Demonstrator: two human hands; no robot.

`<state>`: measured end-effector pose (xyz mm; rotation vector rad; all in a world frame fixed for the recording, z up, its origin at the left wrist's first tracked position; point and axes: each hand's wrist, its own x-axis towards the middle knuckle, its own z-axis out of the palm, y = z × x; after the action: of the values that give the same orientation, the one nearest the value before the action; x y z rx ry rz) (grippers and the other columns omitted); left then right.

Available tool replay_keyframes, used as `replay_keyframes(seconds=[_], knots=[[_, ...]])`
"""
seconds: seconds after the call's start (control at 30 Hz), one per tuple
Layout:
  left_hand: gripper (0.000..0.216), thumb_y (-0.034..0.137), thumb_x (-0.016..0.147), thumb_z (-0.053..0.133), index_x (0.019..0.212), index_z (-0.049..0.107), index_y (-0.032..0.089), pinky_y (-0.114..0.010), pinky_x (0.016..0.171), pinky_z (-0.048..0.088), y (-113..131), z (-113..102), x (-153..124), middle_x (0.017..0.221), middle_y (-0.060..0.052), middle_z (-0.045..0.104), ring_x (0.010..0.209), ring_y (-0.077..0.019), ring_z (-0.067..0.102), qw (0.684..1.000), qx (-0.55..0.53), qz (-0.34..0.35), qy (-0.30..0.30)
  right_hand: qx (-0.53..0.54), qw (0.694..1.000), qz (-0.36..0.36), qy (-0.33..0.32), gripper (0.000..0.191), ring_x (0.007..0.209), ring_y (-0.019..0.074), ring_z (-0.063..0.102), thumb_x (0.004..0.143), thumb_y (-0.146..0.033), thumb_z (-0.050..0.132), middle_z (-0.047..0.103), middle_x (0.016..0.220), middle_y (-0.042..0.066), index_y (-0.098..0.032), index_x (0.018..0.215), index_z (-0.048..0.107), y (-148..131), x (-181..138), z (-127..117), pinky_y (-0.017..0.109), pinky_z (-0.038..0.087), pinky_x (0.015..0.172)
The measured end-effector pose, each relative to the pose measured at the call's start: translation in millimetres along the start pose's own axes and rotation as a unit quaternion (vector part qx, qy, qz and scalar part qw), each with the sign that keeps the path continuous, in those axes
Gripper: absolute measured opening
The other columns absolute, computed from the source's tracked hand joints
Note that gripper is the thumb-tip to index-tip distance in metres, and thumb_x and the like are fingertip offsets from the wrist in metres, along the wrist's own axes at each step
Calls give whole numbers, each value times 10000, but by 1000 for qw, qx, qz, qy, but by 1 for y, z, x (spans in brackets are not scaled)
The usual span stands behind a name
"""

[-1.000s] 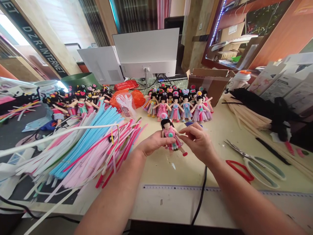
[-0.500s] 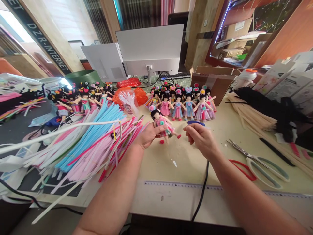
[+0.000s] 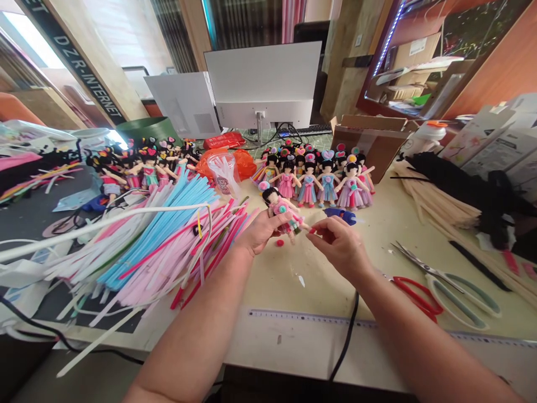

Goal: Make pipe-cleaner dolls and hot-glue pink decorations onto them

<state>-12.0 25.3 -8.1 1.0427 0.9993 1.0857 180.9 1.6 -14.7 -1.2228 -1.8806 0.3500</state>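
Note:
My left hand [image 3: 259, 232] holds a small pipe-cleaner doll [image 3: 282, 211] with black hair and a pink dress, tilted, just above the beige table [image 3: 293, 280]. My right hand [image 3: 340, 246] pinches one of the doll's legs at its red foot. A row of several finished dolls [image 3: 319, 179] stands right behind my hands. A blue glue gun [image 3: 340, 215] lies between my right hand and that row.
A big heap of pink, blue and white pipe cleaners [image 3: 155, 240] fills the left. More dolls [image 3: 138, 165] stand at the far left. Scissors [image 3: 436, 280] lie at the right, a ruler [image 3: 310, 318] along the front edge, a black cable [image 3: 346, 341] under my right wrist. A monitor [image 3: 262, 84] and a cardboard box [image 3: 369, 140] stand behind.
My left hand carried the doll up and to the left and tilted it. My right hand let go briefly, then came back and took the doll's leg.

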Motion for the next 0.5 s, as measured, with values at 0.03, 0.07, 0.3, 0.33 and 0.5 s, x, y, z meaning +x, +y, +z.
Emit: replay_keyframes(seconds=[0.03,0.07,0.3,0.33,0.5], knots=[[370,423,598,804,783,622,159,-241,568,346,0,1,0,697,5,608,601,-96,505,1000,-2,-1,0,-6,1000,-5,2,80,535,115,457,771,-304,639,561,664,-8,-227,749,633,0,0,0,255,381,526],[369,422,600,804,777,620,157,-237,560,344,-1,1,0,692,4,607,595,-94,504,1000,-3,-1,0,-10,1000,-10,5,76,536,115,462,774,-298,634,560,660,-10,-227,749,632,1,0,0,253,379,523],[362,414,590,810,760,612,163,-224,536,340,-1,1,1,678,11,611,571,-86,510,1000,-12,-6,14,13,1000,-18,7,106,532,108,480,779,-315,662,580,677,-8,-209,782,652,2,-1,0,249,401,527],[360,415,589,811,756,612,166,-220,535,341,-1,0,1,673,13,612,570,-85,511,1000,-15,-4,24,22,1000,-15,11,129,537,110,488,777,-335,673,589,687,-5,-210,805,662,0,-1,-1,252,409,534],[394,458,570,817,752,618,171,-202,519,338,3,-8,4,642,14,621,559,-81,534,996,-51,7,67,95,990,14,106,193,534,121,499,823,-388,632,576,622,-9,-213,741,636,-9,-1,-24,264,399,522]])
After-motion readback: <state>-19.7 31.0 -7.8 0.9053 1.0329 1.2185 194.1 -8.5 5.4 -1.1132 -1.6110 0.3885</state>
